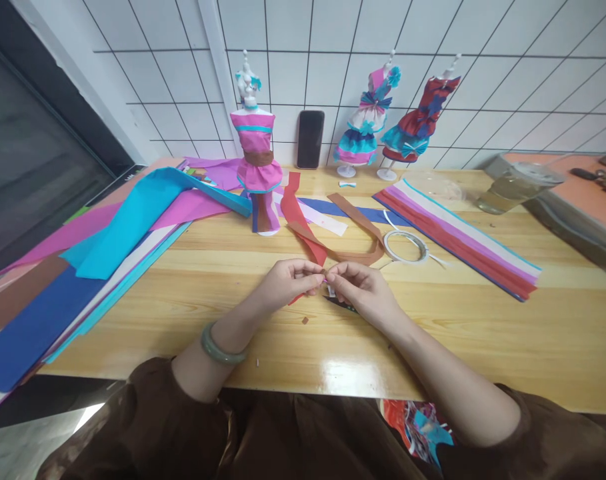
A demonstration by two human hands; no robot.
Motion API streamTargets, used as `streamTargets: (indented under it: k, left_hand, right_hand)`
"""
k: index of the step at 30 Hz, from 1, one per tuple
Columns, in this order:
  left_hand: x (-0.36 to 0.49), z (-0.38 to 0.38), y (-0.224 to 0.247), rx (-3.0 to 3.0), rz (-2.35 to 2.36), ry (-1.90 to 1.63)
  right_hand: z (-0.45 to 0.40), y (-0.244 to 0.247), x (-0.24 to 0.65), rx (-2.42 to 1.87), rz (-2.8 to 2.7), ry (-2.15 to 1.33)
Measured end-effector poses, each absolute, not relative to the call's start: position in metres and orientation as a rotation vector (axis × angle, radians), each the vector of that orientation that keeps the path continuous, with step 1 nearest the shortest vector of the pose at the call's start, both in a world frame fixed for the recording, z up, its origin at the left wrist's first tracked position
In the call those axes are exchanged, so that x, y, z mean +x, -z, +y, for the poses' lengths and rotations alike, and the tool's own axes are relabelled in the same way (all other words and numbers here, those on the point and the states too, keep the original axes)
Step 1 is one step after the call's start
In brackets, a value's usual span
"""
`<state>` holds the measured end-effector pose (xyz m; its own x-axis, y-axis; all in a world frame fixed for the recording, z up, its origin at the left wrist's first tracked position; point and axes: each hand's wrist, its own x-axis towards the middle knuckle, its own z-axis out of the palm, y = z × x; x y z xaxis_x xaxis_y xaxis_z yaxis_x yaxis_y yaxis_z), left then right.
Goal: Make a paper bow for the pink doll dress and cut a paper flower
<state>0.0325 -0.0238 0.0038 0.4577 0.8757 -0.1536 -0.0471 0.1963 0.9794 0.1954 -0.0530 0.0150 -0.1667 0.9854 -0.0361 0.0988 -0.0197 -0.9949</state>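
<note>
My left hand (291, 280) and my right hand (361, 288) meet over the middle of the wooden table, each in a pinch. Between the fingertips is a small brown and purple piece (325, 273), too small to make out fully. A dark pointed tool (339, 304) lies partly hidden beneath my right hand. Just beyond the hands curl a red paper strip (303, 230) and a brown paper strip (355, 255). A roll of narrow white tape (389, 252) rests to their right. Behind them stands a small dress form (255, 143) in a pink paper dress with a brown waistband.
Long coloured paper sheets (43, 320) pile up at left. A striped stack of paper strips (457, 237) lies at right, near a cup of liquid (510, 190). Against the tiled wall are a phone (311, 140) and two dressed forms, one multicoloured (367, 123), one red-and-blue (423, 120).
</note>
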Motion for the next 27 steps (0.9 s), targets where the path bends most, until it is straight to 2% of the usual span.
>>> streamTargets:
  k: [13,27]
  left_hand:
    - [0.0326,-0.0215,-0.0002,1.009,0.812,-0.903]
    - [0.0350,-0.0235,-0.0018,1.067,0.823,-0.903]
  right_hand:
    - [-0.0516,-0.0135,0.1973,-1.186,-1.361,-1.341]
    - [-0.0516,-0.0133,0.1967,-1.181,-1.374,-1.351]
